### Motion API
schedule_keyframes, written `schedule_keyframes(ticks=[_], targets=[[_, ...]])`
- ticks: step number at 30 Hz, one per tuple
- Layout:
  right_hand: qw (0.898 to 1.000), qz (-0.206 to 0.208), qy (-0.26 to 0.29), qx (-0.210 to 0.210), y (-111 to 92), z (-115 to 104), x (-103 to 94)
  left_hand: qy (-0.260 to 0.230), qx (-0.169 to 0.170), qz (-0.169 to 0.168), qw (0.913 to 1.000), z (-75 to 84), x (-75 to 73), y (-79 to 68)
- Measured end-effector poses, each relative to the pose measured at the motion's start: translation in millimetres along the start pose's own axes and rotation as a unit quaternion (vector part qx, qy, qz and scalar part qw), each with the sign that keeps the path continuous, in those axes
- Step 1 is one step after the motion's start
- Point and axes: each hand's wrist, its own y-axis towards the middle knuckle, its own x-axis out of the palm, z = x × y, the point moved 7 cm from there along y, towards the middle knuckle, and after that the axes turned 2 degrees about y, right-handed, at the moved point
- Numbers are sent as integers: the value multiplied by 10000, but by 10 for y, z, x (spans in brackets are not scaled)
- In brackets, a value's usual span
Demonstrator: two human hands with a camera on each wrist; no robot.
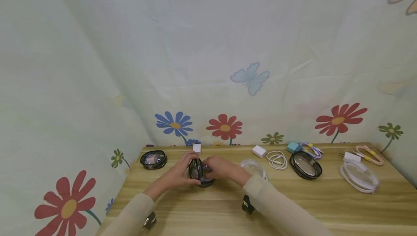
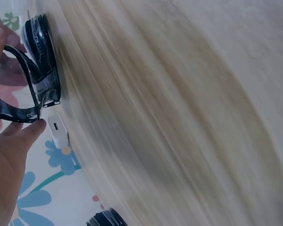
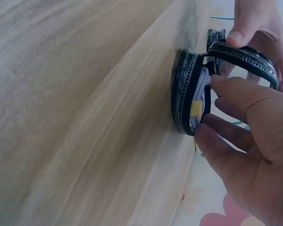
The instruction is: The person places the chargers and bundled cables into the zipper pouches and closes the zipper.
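Observation:
Near the back of the wooden table, a small clear zip case (image 3: 180, 94) with black edging stands unzipped. My left hand (image 1: 180, 173) holds its raised lid (image 1: 196, 169), with the thumb on one side of the rim and the fingers on the other. Inside the lower half lies a coiled pale cable (image 3: 201, 92) with a yellow tie. My right hand (image 1: 222, 168) has its fingertips around this coil at the case opening. A white charger (image 1: 197, 148) sits just behind the case; its port faces out in the left wrist view.
A filled black-edged case (image 1: 154, 160) lies at left. Rightward are a white charger (image 1: 259, 151), white cable (image 1: 277, 160), teal charger (image 1: 294, 147), purple cable (image 1: 314, 151), black-edged case (image 1: 305, 164), white-edged cases (image 1: 359, 176) and an orange cable (image 1: 370, 155). A printed curtain (image 1: 202, 47) hangs behind.

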Motion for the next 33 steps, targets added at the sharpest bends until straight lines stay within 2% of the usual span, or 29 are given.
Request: schedule_keyframes(ticks=[4,11,15,18,23,29,33], targets=[[9998,146,7,97,75,47,-10,124,-39,-35,9999,-50,-45,-57],[9978,357,-512,221,333,157,-108,332,-106,-178,9992,-86,-69,-154],[9977,184,-547,359,468,218,-167,365,-337,-283,9984,-92,-61,-167],[9982,-61,-453,378,550,236,-135,298,-360,-252,9986,-69,-73,-158],[9932,-405,-907,602,596,304,-20,87,-333,-187,9992,-17,-72,-128],[9863,-338,-1473,666,597,286,33,30,-475,-212,9986,-45,-49,-134],[9867,-259,-1501,574,532,218,-16,49,-565,-188,9982,-79,-21,-131]])
